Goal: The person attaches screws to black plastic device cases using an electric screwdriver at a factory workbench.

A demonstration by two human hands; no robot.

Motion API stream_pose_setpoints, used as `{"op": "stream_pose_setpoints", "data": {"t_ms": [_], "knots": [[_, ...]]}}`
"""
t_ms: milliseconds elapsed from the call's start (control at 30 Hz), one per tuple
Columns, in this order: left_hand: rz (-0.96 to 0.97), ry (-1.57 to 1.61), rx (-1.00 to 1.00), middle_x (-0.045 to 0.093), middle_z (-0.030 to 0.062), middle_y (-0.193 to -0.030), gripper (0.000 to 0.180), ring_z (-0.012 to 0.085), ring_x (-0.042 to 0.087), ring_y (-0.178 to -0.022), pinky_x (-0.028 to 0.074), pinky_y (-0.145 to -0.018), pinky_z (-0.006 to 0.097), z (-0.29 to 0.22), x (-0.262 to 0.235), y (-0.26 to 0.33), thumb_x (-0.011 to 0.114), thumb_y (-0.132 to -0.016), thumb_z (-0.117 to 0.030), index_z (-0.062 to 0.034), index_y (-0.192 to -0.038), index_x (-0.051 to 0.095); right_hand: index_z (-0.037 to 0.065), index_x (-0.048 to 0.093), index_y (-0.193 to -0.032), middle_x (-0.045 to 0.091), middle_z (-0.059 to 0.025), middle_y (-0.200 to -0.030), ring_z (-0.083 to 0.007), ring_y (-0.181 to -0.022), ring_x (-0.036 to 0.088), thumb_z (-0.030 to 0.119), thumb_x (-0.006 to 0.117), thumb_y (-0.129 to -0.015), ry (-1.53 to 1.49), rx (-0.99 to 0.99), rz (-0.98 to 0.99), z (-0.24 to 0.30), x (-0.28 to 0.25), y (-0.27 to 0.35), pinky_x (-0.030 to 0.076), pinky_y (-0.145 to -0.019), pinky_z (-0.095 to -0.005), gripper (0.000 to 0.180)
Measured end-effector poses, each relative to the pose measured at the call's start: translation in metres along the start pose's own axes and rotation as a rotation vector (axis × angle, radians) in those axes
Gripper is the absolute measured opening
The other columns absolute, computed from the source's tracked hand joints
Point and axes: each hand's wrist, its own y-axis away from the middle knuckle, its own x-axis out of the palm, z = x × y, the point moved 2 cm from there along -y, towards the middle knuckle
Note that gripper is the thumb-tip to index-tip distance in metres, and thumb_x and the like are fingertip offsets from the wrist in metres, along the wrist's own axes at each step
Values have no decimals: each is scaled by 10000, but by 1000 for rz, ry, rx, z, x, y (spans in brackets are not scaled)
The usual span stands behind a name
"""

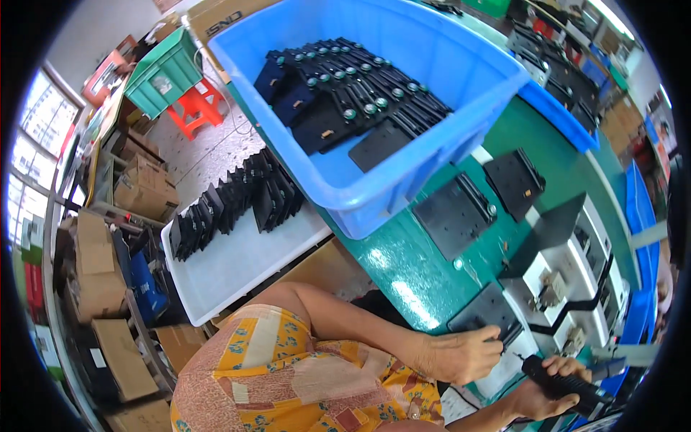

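My right hand (543, 397) is wrapped round a black electric screwdriver (568, 385), whose thin bit points toward my left hand. Closed with fingertips together, my left hand (464, 355) is at the near edge of a flat black plate (484, 314); anything pinched in it is too small or hidden to make out. That plate lies on the green table beside a white fixture (568, 277) with black straps and small metal blocks. Farther back on the table lie a black plate with a bar along one edge (455, 216) and another such plate (512, 183).
A large blue bin (345, 205) holds rows of black plates with round silvery ends. Left of it, a white tray (216, 288) carries several stacked black parts. Cardboard boxes (101, 266) line the left side; a green crate (162, 75) sits on a red stool (196, 108) behind.
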Motion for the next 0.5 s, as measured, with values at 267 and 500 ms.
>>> {"op": "stream_pose_setpoints", "data": {"t_ms": [267, 500], "knots": [[-35, 20, 46, 501, 74, -730, 165, 262, 539, -819, 390, -990, 565, 13, 6, -2, 606, -688, -184, -21, -695, 638, 87, 578, -1039, 585, -99, -761, -242, -600, 521, 509, 667, -903, 207, -86, -158, -13, 23, -1, 440, -542, -345, 453], [-52, 58, 7, 499, 76, -736, 176, 273, 540, -819, 372, -996, 608, 12, 9, 3, 610, -708, -192, -18, -713, 637, 34, 582, -988, 590, -104, -755, -235, -628, 526, 507, 625, -926, 382, -131, -247, -19, 25, 5, 430, -566, -339, 479]]}}
